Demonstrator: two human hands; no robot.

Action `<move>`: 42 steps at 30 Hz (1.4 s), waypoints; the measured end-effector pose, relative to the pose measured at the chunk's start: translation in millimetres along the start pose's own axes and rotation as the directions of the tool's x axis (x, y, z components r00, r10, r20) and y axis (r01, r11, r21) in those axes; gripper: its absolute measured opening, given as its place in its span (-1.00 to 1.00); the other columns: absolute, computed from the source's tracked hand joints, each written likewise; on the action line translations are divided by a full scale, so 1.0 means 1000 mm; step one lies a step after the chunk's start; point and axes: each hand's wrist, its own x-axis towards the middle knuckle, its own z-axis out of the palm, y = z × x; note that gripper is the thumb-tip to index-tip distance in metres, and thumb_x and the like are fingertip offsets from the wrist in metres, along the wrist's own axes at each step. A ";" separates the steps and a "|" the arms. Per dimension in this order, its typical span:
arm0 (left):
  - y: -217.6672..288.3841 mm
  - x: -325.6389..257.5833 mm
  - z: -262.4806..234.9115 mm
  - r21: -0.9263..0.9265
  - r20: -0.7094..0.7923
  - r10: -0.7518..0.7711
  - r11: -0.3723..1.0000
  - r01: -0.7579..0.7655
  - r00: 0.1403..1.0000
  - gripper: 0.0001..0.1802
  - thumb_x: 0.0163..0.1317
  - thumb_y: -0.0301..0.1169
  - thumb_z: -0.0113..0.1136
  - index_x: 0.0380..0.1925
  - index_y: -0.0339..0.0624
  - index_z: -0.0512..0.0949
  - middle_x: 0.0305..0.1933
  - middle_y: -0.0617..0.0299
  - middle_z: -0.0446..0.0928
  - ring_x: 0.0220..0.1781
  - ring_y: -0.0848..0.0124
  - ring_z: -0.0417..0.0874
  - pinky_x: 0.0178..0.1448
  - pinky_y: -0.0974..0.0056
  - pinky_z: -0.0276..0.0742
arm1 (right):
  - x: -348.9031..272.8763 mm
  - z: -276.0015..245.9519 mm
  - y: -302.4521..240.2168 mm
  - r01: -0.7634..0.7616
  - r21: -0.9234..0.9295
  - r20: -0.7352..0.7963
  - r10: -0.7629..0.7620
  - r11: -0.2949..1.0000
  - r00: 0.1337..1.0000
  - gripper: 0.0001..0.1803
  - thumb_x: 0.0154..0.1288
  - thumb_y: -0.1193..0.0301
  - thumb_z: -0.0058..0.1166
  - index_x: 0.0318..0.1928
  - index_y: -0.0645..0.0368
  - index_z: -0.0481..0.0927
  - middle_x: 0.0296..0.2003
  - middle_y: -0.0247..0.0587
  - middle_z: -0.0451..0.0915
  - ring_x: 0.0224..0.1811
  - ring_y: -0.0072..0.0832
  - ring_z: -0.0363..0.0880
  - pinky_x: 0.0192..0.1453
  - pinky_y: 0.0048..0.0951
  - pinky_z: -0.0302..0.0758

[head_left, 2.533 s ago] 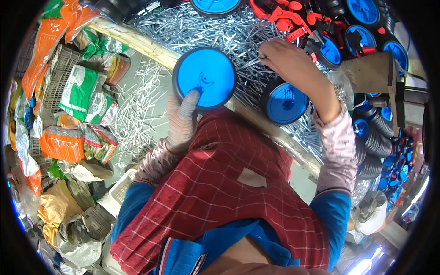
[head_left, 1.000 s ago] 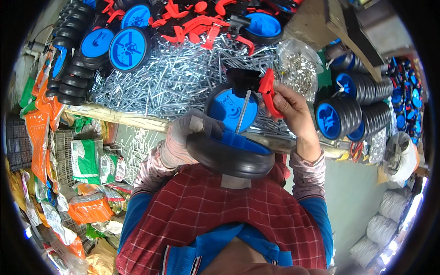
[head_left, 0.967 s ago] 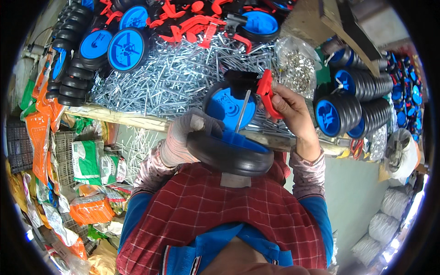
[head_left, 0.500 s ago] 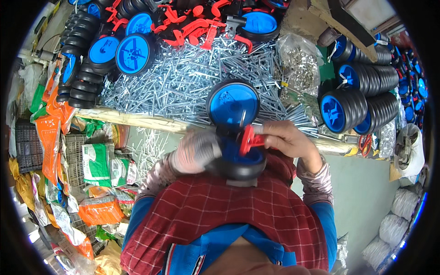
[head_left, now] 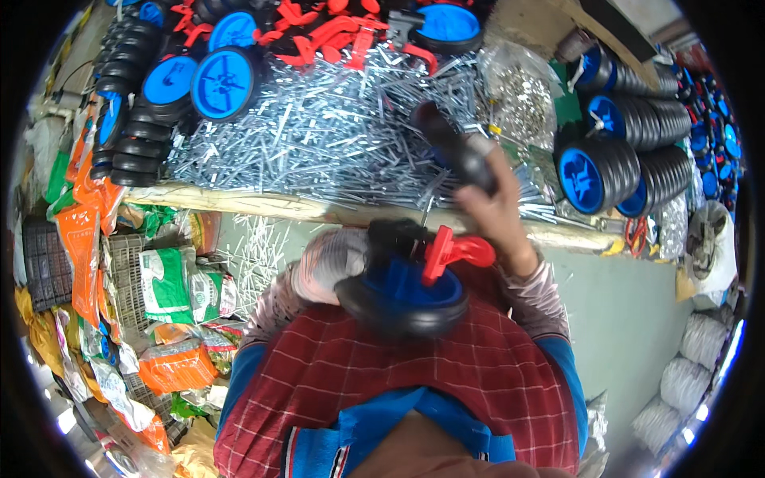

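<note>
My left hand (head_left: 331,267), in a pale striped glove, closes on the left side of a wheel (head_left: 398,319) with a black tyre and blue hub, held in front of my lap. A black bracket (head_left: 392,237) stands at its far side, and a red lever part (head_left: 442,255) rises above the hub. Beyond the lever, a thin metal bolt (head_left: 427,209) points upward. My bare right hand (head_left: 498,211) grips a second black wheel (head_left: 458,151), blurred and seen nearly edge-on, over the front of the bolt pile.
Loose bolts (head_left: 311,135) cover the bench behind its pale front edge (head_left: 263,201). Red levers (head_left: 339,36) and wheels (head_left: 223,84) lie at the back left. Stacked wheels (head_left: 598,179) stand right, near a clear bag (head_left: 522,95). Bags and crates (head_left: 48,259) crowd the left.
The second wheel, earlier upright and facing me above the bracket, has moved away to the right and turned edge-on. My right hand has left the red lever and now holds that wheel.
</note>
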 end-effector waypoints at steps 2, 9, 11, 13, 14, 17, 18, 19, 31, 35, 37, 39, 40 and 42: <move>-0.017 0.018 -0.007 0.357 0.127 0.244 0.893 -0.274 0.961 -0.79 0.09 -0.29 0.37 -0.40 -0.18 0.61 -0.28 0.07 0.65 -0.25 0.14 0.69 -0.21 0.18 0.58 | -0.009 -0.015 -0.006 -0.233 0.503 -0.015 0.278 0.832 0.961 -0.19 0.26 0.06 0.25 0.36 0.30 0.33 0.23 -0.08 0.46 0.29 -0.32 0.43 0.41 -0.29 0.30; -0.060 0.066 0.009 0.079 0.027 -0.249 0.966 0.247 0.968 -0.74 -0.03 -0.32 0.47 -0.39 -0.14 0.59 -0.35 0.14 0.60 -0.30 0.16 0.66 -0.20 0.17 0.57 | -0.027 -0.045 -0.013 -0.209 0.692 0.002 0.287 0.691 0.958 -0.05 0.30 -0.08 0.13 0.43 0.38 0.17 0.29 -0.02 0.42 0.35 -0.33 0.38 0.44 -0.31 0.26; -0.060 0.074 0.017 -0.223 0.016 -0.432 0.878 0.424 0.902 -0.71 -0.06 -0.36 0.49 -0.33 -0.14 0.60 -0.31 0.19 0.62 -0.30 0.24 0.66 -0.20 0.19 0.55 | -0.031 -0.056 -0.004 -0.225 0.673 0.025 0.282 0.705 0.959 -0.09 0.30 0.02 0.14 0.44 0.38 0.16 0.28 -0.02 0.43 0.35 -0.33 0.38 0.45 -0.32 0.25; -0.047 0.094 0.022 -0.259 0.118 -0.478 0.831 0.492 0.870 -0.70 -0.03 -0.43 0.46 -0.27 -0.18 0.59 -0.29 0.17 0.63 -0.29 0.27 0.66 -0.20 0.18 0.56 | -0.035 -0.079 -0.008 -0.421 0.491 0.209 0.366 0.763 0.907 -0.15 0.00 0.33 0.07 0.39 0.34 0.30 0.23 -0.05 0.50 0.30 -0.26 0.46 0.42 -0.33 0.29; -0.052 0.097 0.018 -0.021 0.193 -0.370 0.924 0.381 0.909 -0.68 -0.02 -0.46 0.43 -0.23 -0.20 0.58 -0.28 0.14 0.62 -0.29 0.25 0.67 -0.20 0.17 0.57 | -0.030 -0.081 -0.002 -0.282 0.411 0.206 0.212 0.867 0.955 -0.19 -0.02 0.33 0.04 0.34 0.35 0.37 0.22 -0.01 0.51 0.27 -0.22 0.48 0.40 -0.33 0.30; -0.071 0.109 0.005 0.400 0.340 0.029 0.900 -0.173 0.940 -0.62 -0.02 -0.53 0.39 -0.15 -0.23 0.53 -0.30 0.08 0.60 -0.29 0.17 0.67 -0.23 0.13 0.60 | -0.025 -0.090 0.029 -0.272 0.325 0.166 0.229 0.906 0.959 -0.38 0.31 0.10 -0.11 0.16 0.37 0.53 -0.04 0.00 0.59 0.08 -0.22 0.55 0.25 -0.33 0.38; -0.076 0.111 0.003 0.453 0.344 0.152 0.838 -0.305 0.927 -0.60 -0.04 -0.53 0.39 -0.15 -0.22 0.51 -0.32 0.08 0.59 -0.31 0.13 0.67 -0.26 0.11 0.61 | -0.028 -0.089 0.057 -0.258 0.382 0.078 0.247 0.887 0.966 -0.41 0.48 0.05 -0.20 0.11 0.36 0.56 -0.20 -0.07 0.63 -0.06 -0.34 0.58 0.12 -0.36 0.43; -0.072 0.119 0.003 0.495 0.347 0.225 0.780 -0.382 0.910 -0.58 -0.07 -0.51 0.40 -0.15 -0.22 0.50 -0.33 0.08 0.58 -0.32 0.11 0.67 -0.28 0.10 0.61 | -0.014 -0.092 0.058 -0.288 0.236 -0.039 0.305 0.928 0.951 -0.53 0.52 0.17 -0.17 0.00 0.37 0.60 -0.31 -0.16 0.61 -0.19 -0.48 0.53 -0.04 -0.43 0.42; -0.083 0.139 -0.002 0.509 0.374 0.379 0.679 -0.529 0.846 -0.65 -0.11 -0.39 0.43 -0.27 -0.13 0.55 -0.27 0.19 0.57 -0.24 0.17 0.68 -0.24 0.16 0.64 | 0.086 -0.094 0.103 -0.236 -0.751 -0.298 0.002 0.617 0.954 -0.82 0.13 0.47 0.30 -0.24 0.23 0.66 -0.31 -0.02 0.60 -0.24 -0.05 0.63 -0.17 -0.15 0.57; -0.081 0.142 -0.002 0.468 0.368 0.354 0.729 -0.500 0.860 -0.57 -0.16 -0.36 0.46 -0.23 -0.13 0.54 -0.25 0.16 0.59 -0.19 0.14 0.69 -0.21 0.13 0.66 | 0.081 -0.098 0.108 -0.233 -0.594 -0.393 -0.026 0.770 0.919 -0.81 0.15 0.46 0.33 -0.28 0.31 0.66 -0.33 0.05 0.64 -0.34 -0.01 0.62 -0.22 -0.18 0.54; -0.080 0.142 -0.001 0.487 0.362 0.364 0.711 -0.507 0.858 -0.58 -0.16 -0.37 0.46 -0.24 -0.14 0.54 -0.24 0.15 0.59 -0.20 0.14 0.70 -0.21 0.13 0.67 | 0.079 -0.097 0.101 -0.347 -0.454 -0.472 0.109 0.821 0.875 -0.84 0.20 0.46 0.33 -0.28 0.31 0.69 -0.37 -0.09 0.70 -0.42 -0.29 0.65 -0.29 -0.35 0.52; -0.079 0.143 0.000 0.505 0.364 0.369 0.693 -0.514 0.855 -0.57 -0.17 -0.38 0.47 -0.25 -0.15 0.54 -0.24 0.14 0.59 -0.21 0.13 0.70 -0.21 0.13 0.67 | 0.074 -0.098 0.106 -0.425 -0.082 -0.443 0.349 0.902 0.826 -0.86 0.25 0.45 0.32 -0.28 0.30 0.71 -0.43 -0.27 0.69 -0.43 -0.54 0.58 -0.32 -0.49 0.46; -0.079 0.143 0.000 0.513 0.369 0.369 0.684 -0.518 0.853 -0.57 -0.17 -0.38 0.47 -0.24 -0.16 0.53 -0.24 0.14 0.59 -0.22 0.13 0.70 -0.22 0.14 0.67 | 0.072 -0.097 0.107 -0.455 0.112 -0.395 0.459 0.884 0.796 -0.86 0.27 0.45 0.32 -0.29 0.30 0.72 -0.45 -0.35 0.69 -0.44 -0.66 0.55 -0.33 -0.56 0.44; -0.077 0.144 0.000 0.513 0.372 0.376 0.679 -0.525 0.849 -0.56 -0.17 -0.39 0.47 -0.24 -0.17 0.53 -0.24 0.12 0.59 -0.24 0.12 0.70 -0.23 0.14 0.67 | 0.073 -0.089 0.104 -0.404 0.209 -0.336 0.454 0.890 0.825 -0.85 0.30 0.42 0.31 -0.29 0.28 0.73 -0.48 -0.47 0.64 -0.43 -0.76 0.46 -0.34 -0.64 0.38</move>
